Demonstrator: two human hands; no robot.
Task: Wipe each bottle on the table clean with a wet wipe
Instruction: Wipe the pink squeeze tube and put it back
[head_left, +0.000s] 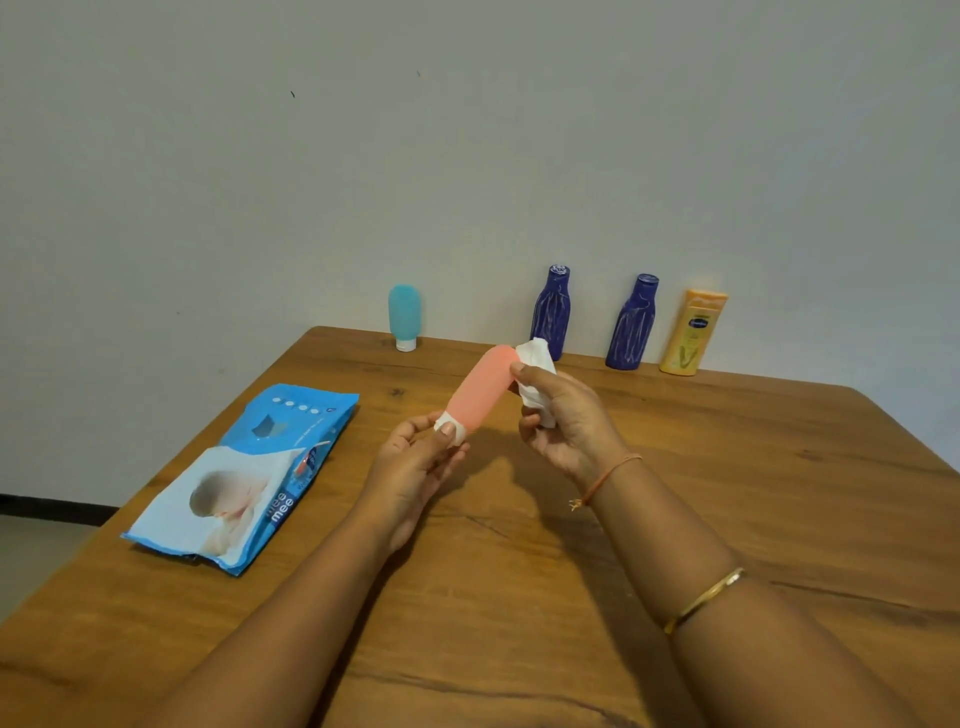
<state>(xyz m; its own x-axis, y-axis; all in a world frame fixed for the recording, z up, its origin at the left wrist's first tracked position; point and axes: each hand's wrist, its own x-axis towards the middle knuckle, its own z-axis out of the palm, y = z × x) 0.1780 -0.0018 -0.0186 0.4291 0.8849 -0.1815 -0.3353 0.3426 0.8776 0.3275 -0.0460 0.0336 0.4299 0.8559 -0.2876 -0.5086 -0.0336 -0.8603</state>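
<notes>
The pink bottle (480, 389) is held in the air above the table (727, 493), tilted, with its white cap (449, 428) toward the person and its rounded end pointing away. The left hand (415, 467) pinches the cap end between thumb and fingertips. The right hand (566, 421) is curled round a bunched white wipe (535, 358) and presses it against the far end, thumb on the pink side. The bottle looks like a soft, squeezable travel tube: light, matte and likely a little grippy when dry, but slicker once damp. Its walls would probably give under a firm squeeze, so the hard cap and shoulder seem the best place to hold it while the wipe runs along the body. A light wrap of the wipe around the tube should clean it without denting it. Along the wall stand 4 more: a teal bottle (404, 314) on its cap, a blue bottle (551, 309), a second blue bottle (632, 325) and a yellow bottle (691, 332). These look stiffer and are probably best gripped at the waist. The wipes pack (249, 478) lies flat to the left.
</notes>
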